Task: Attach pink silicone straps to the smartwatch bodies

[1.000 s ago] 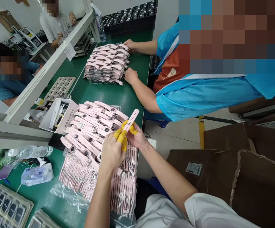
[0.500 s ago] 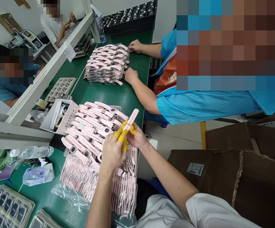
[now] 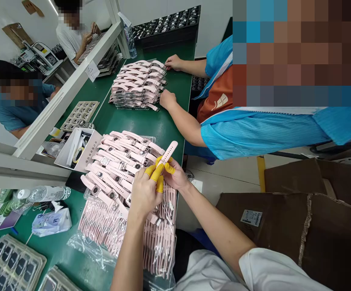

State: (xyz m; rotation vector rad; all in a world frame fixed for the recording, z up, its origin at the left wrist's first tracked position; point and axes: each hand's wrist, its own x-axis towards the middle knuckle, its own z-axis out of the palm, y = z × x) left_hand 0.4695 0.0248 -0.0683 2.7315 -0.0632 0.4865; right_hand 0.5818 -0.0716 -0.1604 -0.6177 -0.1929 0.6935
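One slim, perforated pale-pink strap point(image 3: 170, 150) at frame centre is projecting from a nearly closed left hand point(image 3: 145, 190) and right hand point(image 3: 177, 175), both pinching its lower end in yellow finger covers point(image 3: 156, 173), any loosening grip risking its slipping onto the pale-pink-strapped watches point(image 3: 121, 165) lying centre-left.

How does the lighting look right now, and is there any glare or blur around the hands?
In the head view, the left hand, right hand and pink strap look fairly sharp; head view again, bright glints streak the clear plastic bag; same head view, the green table is well lit while the cardboard box looks much darker.
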